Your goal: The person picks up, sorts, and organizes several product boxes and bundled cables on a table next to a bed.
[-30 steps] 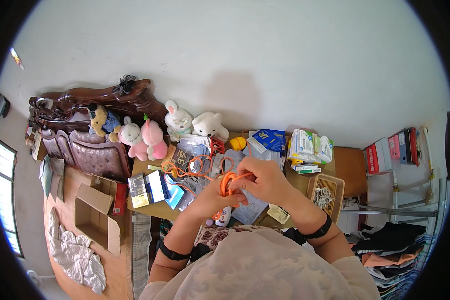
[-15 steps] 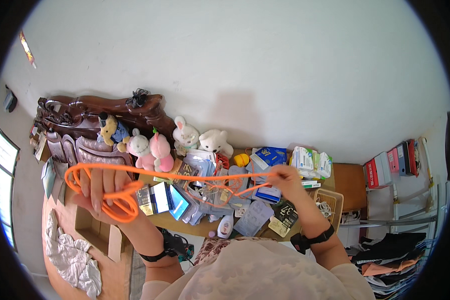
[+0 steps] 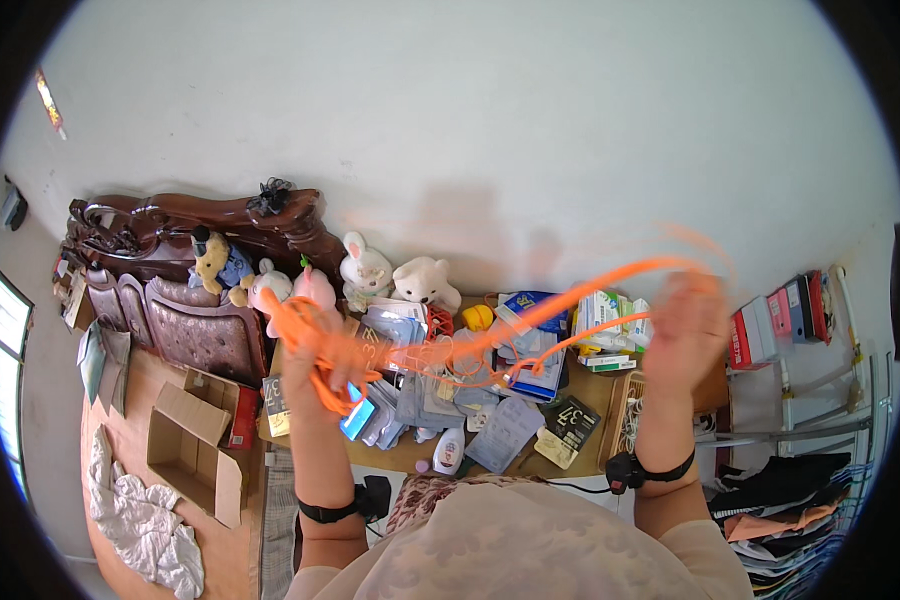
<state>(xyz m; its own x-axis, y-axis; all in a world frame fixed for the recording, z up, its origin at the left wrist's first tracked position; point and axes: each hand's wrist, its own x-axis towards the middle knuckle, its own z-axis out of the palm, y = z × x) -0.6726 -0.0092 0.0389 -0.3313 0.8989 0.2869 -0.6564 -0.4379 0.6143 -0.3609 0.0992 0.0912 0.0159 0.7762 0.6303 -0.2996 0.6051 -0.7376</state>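
Note:
A long orange cable is strung between my two hands above the cluttered table. My left hand, smeared by motion, is closed around several gathered loops of it in front of the plush toys. Raised at the right, my right hand grips another stretch, with its fingers blurred. Two strands run across from the right hand, and one of them shows a small kink or knot near the middle. More thin orange strands hang over the things on the table.
Packages, papers and a white bottle crowd the table. Plush toys line its back by the wall. A wicker basket stands at the right; open cardboard boxes and a white cloth lie on the bed at left.
My right hand has moved up and to the right, drawing the cable with it. My left hand has shifted right with its loops, uncovering the cardboard boxes.

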